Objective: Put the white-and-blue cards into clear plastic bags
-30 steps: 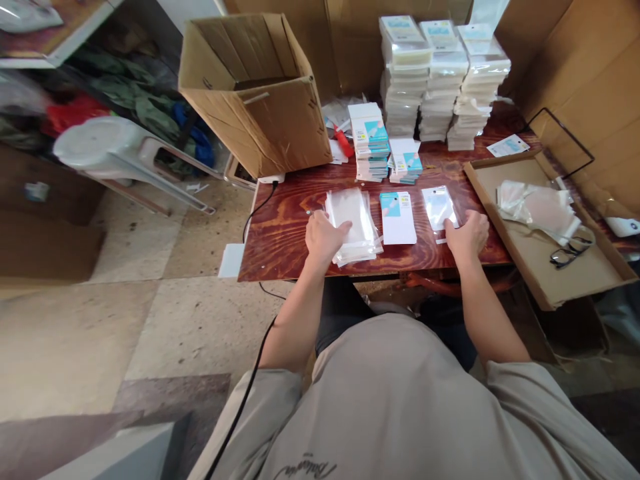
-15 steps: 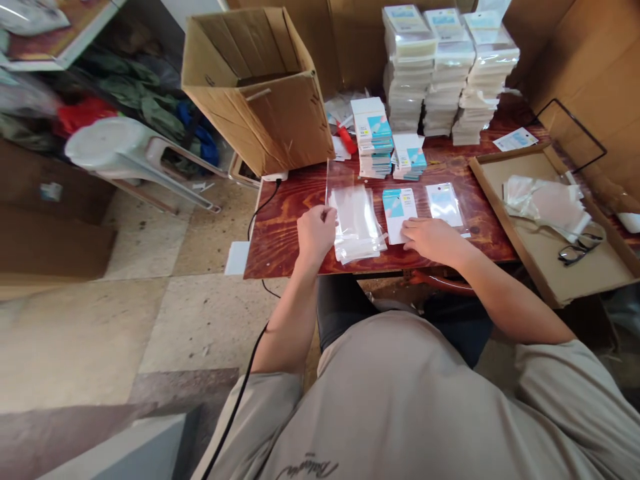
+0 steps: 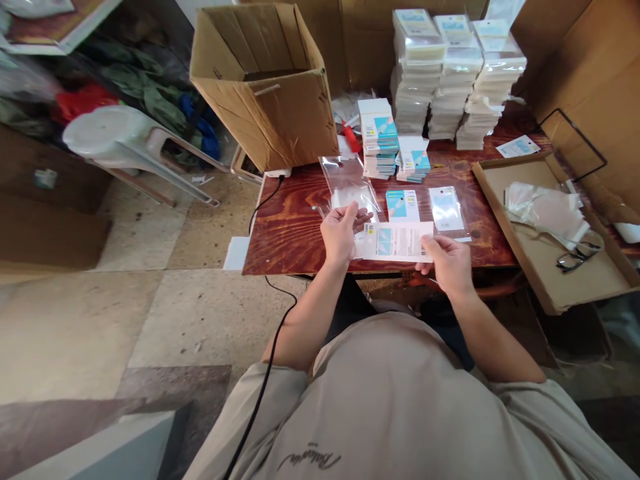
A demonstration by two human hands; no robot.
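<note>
Card end [image 3: 425,235] now in right grip [image 3: 452,264]

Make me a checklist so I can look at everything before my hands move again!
1. Right hand has the card: ok.
2. Card looks straight, not crumpled: ok.
3. Left hand grips the clear bag: cannot tell, its fingers are right by it.
4. Bag's mouth open: cannot tell.
5. More cards close by on the table: ok.
6. Glasses in the cardboard tray: ok.

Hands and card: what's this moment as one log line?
right hand: holding printed card | left hand: at clear bag | glasses: in cardboard tray
</note>
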